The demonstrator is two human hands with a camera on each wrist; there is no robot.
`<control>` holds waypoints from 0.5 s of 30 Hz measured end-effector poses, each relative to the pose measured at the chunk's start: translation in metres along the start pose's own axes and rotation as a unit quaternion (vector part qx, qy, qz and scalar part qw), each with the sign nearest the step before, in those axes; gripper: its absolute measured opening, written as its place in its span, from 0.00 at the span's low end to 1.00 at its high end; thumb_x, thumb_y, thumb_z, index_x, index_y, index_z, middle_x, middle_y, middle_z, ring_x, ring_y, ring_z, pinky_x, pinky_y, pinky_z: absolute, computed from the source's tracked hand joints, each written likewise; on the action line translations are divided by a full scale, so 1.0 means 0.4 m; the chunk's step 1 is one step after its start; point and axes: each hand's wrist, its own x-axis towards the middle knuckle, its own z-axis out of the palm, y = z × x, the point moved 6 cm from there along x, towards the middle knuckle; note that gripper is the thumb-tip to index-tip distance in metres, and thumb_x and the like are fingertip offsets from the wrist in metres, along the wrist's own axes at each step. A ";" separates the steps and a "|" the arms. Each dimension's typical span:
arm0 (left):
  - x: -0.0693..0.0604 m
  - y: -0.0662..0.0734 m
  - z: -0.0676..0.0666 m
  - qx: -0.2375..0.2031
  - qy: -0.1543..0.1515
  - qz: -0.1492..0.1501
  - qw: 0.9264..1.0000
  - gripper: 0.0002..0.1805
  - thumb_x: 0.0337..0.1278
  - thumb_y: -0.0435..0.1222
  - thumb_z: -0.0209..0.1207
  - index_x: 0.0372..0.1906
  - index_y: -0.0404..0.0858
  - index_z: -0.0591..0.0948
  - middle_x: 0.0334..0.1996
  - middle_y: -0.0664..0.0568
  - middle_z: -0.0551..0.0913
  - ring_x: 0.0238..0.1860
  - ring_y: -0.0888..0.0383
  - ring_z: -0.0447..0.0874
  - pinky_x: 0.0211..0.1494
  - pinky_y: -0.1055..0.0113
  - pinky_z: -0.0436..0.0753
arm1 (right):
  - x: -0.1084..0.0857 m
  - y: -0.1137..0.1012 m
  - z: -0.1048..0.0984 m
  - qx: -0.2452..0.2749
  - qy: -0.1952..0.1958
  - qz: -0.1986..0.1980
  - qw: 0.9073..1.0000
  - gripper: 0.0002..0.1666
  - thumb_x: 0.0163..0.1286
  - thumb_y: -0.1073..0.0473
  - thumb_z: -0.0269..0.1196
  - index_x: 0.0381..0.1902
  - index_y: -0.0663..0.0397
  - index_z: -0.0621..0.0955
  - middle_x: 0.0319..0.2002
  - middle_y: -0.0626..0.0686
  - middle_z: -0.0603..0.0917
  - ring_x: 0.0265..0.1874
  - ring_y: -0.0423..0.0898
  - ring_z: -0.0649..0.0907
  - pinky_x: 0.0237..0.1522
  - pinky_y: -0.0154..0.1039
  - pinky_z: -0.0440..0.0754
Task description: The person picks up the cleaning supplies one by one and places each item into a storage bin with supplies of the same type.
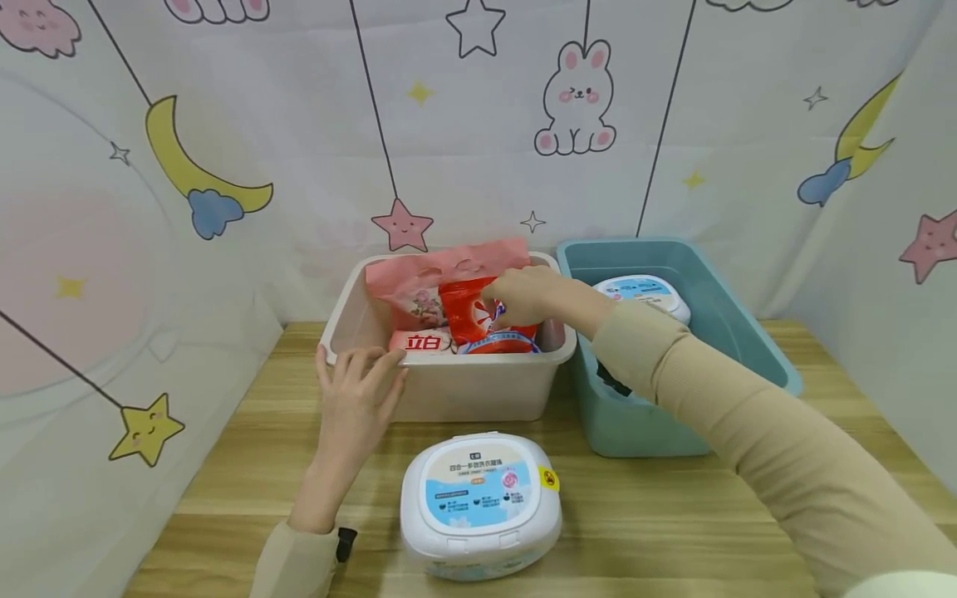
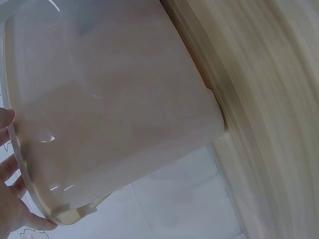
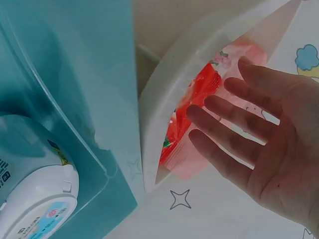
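My left hand [image 1: 355, 407] holds the front-left rim of the white bin [image 1: 478, 389], thumb outside and fingers over the edge. In the left wrist view, the fingers [image 2: 9, 167] show along that rim. Over the bin's right part reaches my right hand [image 1: 521, 296], fingers extended and spread in the right wrist view, with nothing gripped. Below it are a red packet [image 1: 465, 309] and a pink bag [image 1: 449, 267]. A pale pack with red lettering [image 1: 420, 341] lies at the front inside the bin. Whether the right fingertips touch the red packet, I cannot tell.
A white lidded tub [image 1: 482, 490] with a blue label stands on the wooden table [image 1: 673, 523] before the white bin. Close on the right is a teal bin [image 1: 641, 423], holding a similar tub [image 1: 645, 291]. A patterned cloth [image 1: 478, 124] hangs behind.
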 end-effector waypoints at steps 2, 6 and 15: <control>-0.001 -0.001 -0.002 0.000 0.002 -0.001 1.000 0.15 0.48 0.33 0.69 0.44 0.40 0.84 0.39 0.43 0.82 0.47 0.42 0.76 0.68 0.27 0.49 | -0.004 0.000 -0.001 0.008 0.006 -0.001 1.000 0.18 0.62 0.48 0.66 0.50 0.43 0.81 0.49 0.49 0.85 0.46 0.45 0.80 0.48 0.41 0.83; -0.002 0.000 -0.003 0.000 0.003 -0.001 1.000 0.15 0.48 0.32 0.69 0.44 0.41 0.84 0.39 0.43 0.82 0.47 0.42 0.76 0.68 0.28 0.49 | -0.015 0.003 -0.004 0.021 0.023 -0.006 1.000 0.18 0.62 0.48 0.66 0.50 0.44 0.82 0.47 0.48 0.85 0.43 0.45 0.81 0.46 0.39 0.84; 0.000 0.000 -0.003 0.005 0.001 0.000 1.000 0.14 0.49 0.33 0.69 0.45 0.41 0.84 0.39 0.43 0.82 0.47 0.42 0.76 0.69 0.28 0.48 | -0.049 0.000 -0.029 0.039 0.069 -0.012 0.997 0.18 0.63 0.50 0.66 0.49 0.46 0.82 0.45 0.50 0.86 0.42 0.46 0.81 0.43 0.39 0.84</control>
